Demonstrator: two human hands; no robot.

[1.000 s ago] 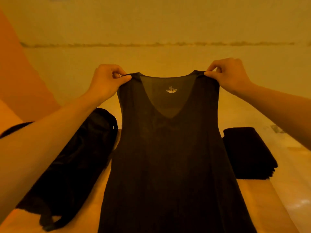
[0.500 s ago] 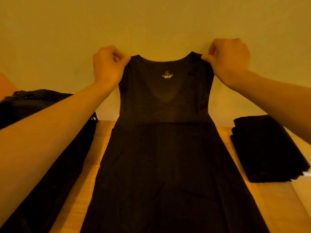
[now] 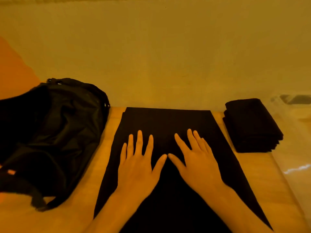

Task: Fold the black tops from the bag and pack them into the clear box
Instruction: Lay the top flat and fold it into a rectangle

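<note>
A black top (image 3: 166, 121) lies flat on the wooden table (image 3: 102, 158), folded over so its far edge is straight. My left hand (image 3: 139, 163) and my right hand (image 3: 196, 162) rest side by side on the cloth, palms down, fingers straight and spread, thumbs almost touching. A black bag (image 3: 55, 132) slumps on the table to the left of the top. A stack of folded black tops (image 3: 252, 126) sits at the right. The clear box is hard to make out; only a faint glossy surface (image 3: 296, 167) shows at the far right.
A plain wall (image 3: 159, 56) rises right behind the table's far edge. An orange surface (image 3: 11, 73) stands at the far left. The bag's strap (image 3: 33, 197) trails toward the near left of the table.
Both hands held the top up by its shoulder straps. Now the top lies on the table with its upper part folded down, and both hands have let go and press flat on it.
</note>
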